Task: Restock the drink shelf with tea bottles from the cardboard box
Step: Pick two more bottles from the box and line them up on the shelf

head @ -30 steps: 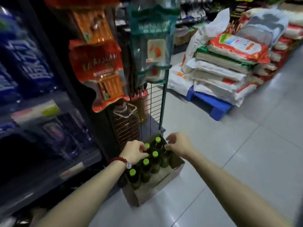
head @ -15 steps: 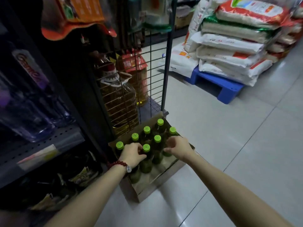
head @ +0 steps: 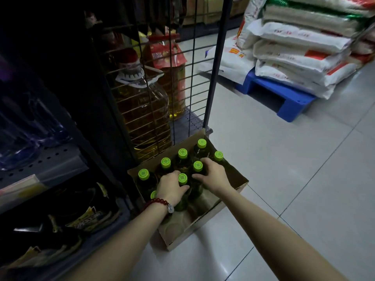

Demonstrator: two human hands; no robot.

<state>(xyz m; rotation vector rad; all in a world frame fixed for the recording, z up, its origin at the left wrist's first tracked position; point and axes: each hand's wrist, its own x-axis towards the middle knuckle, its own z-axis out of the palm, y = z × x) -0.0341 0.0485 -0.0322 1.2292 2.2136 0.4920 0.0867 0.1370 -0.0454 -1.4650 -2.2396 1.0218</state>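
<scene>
Both bare forearms reach down into the cardboard box [head: 205,224]. The left hand [head: 171,185] and the right hand [head: 213,175] each curl their fingers around a bottle there, side by side.

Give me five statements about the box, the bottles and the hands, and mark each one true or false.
1. The cardboard box sits on the tiled floor. True.
2. The tea bottles have red caps. False: the caps are bright green.
3. The left hand grips a bottle still inside the box. True.
4. The right hand is up at the shelf, away from the box. False: it is down in the box, its fingers round a bottle.
5. The red bead bracelet is on the right wrist. False: it is on the left wrist.
</scene>
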